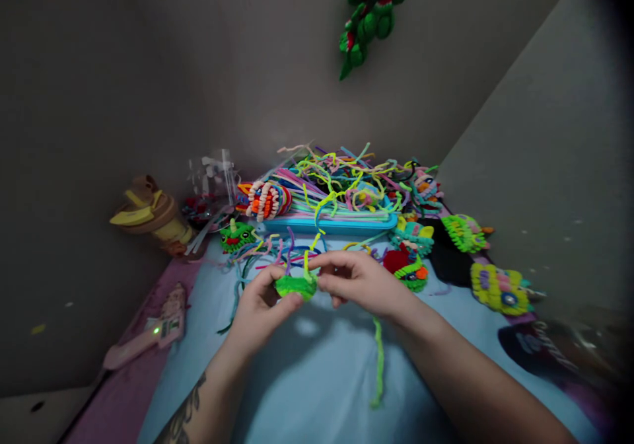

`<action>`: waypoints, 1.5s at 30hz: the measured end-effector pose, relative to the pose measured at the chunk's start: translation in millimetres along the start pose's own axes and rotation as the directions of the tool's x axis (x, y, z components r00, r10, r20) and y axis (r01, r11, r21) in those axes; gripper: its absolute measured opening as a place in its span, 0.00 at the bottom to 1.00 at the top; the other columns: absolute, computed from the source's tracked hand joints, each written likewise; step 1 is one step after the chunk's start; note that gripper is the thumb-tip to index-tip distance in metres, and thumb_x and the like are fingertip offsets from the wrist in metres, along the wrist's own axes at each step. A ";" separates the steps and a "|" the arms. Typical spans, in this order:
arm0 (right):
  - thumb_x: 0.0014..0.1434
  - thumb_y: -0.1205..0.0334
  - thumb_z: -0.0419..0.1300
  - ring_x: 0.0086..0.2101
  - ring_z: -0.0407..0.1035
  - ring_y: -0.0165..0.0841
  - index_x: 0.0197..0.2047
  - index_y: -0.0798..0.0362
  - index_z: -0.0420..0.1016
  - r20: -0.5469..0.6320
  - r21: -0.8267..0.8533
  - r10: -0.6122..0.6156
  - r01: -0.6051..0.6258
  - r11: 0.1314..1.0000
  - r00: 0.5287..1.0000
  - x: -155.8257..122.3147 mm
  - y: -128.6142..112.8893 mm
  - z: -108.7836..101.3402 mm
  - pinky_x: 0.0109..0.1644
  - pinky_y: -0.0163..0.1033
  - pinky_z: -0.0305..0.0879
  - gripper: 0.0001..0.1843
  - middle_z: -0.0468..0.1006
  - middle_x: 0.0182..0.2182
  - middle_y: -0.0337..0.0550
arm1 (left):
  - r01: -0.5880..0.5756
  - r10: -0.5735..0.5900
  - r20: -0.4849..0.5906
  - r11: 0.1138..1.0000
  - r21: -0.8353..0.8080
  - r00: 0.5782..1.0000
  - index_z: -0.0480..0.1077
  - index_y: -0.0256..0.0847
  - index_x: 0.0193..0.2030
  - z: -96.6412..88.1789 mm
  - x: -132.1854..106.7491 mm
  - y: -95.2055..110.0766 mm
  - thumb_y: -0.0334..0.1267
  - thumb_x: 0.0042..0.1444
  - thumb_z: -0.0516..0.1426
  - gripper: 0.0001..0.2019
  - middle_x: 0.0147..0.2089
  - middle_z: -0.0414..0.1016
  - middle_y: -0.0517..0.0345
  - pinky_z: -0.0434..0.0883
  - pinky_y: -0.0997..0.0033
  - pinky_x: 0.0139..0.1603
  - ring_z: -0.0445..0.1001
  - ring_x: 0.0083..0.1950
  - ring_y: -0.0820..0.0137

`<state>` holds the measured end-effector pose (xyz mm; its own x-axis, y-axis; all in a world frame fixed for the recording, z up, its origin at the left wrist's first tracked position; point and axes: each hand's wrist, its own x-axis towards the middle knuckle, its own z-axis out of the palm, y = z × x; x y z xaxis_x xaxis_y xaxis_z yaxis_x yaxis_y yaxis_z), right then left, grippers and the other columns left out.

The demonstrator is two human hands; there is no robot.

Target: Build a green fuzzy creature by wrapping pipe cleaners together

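My left hand [265, 308] is closed around a small bright green fuzzy piece [296, 288] of wound pipe cleaner, thumb in front and fingers behind. At its right side, my right hand [356, 279] pinches with thumb and forefinger beside a yellow-green pipe cleaner end [308, 259] that sticks up from the piece. Its exact grip is partly hidden by the fingers. A light green pipe cleaner strand [379, 365] hangs below my right hand. Behind both hands, loose coloured pipe cleaners [262, 252] lie on the blue cloth [317, 378].
A blue tray [327, 226] heaped with pipe cleaners stands at the back. Fuzzy pipe-cleaner figures sit around it, including a green one [238, 236] and a yellow one [500, 289]. A pink glue gun [148, 335] with a lit green light lies left, near a tan cup [171, 229].
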<state>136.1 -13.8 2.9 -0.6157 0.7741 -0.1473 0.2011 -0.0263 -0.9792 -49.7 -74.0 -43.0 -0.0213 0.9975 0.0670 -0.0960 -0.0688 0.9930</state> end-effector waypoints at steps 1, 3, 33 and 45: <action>0.54 0.62 0.58 0.18 0.65 0.24 0.48 0.55 0.75 0.007 -0.011 -0.005 0.005 1.000 1.000 0.0 0.0 -0.6 0.22 0.32 0.63 0.17 0.74 0.27 0.37 | 0.007 -0.007 0.003 1.000 -0.017 1.000 0.66 0.39 0.34 0.1 0.0 0.1 0.42 0.47 0.66 0.15 0.30 0.65 0.63 0.62 0.77 0.32 0.63 0.31 0.75; 0.55 0.64 0.58 0.21 0.67 0.26 0.45 0.54 0.78 0.004 -0.125 -0.090 0.090 0.988 0.996 -0.9 -1.4 -1.6 0.26 0.33 0.64 0.15 0.76 0.28 0.39 | 0.007 -0.007 -0.002 1.000 -0.027 1.000 0.66 0.39 0.33 0.6 -0.1 0.4 0.42 0.46 0.66 0.15 0.30 0.64 0.63 0.61 0.77 0.32 0.62 0.31 0.75; 0.54 0.66 0.62 0.31 0.72 0.30 0.33 0.52 0.80 -0.285 -0.307 -0.373 0.285 0.908 0.883 1.1 5.2 14.1 0.36 0.34 0.66 0.05 0.80 0.30 0.41 | 0.118 -0.124 -0.014 0.970 -0.214 0.992 0.67 0.38 0.32 4.8 1.7 3.6 0.42 0.44 0.68 0.16 0.27 0.68 0.63 0.62 0.77 0.31 0.65 0.29 0.75; 0.57 0.66 0.60 0.27 0.71 0.30 0.35 0.51 0.81 -0.278 -0.432 -0.517 0.375 0.820 0.810 0.8 13.3 19.1 0.34 0.34 0.65 0.07 0.80 0.28 0.40 | 0.044 -0.045 -0.010 0.999 -0.031 0.999 0.68 0.38 0.31 5.3 -0.2 2.5 0.44 0.46 0.66 0.14 0.29 0.67 0.62 0.62 0.75 0.34 0.64 0.32 0.74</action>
<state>123.8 -25.6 -12.9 -0.3903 0.8165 0.4254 0.2629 0.5417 -0.7984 -44.7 -74.3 -40.0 -0.0269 0.9994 0.0216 -0.1272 -0.0249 0.9916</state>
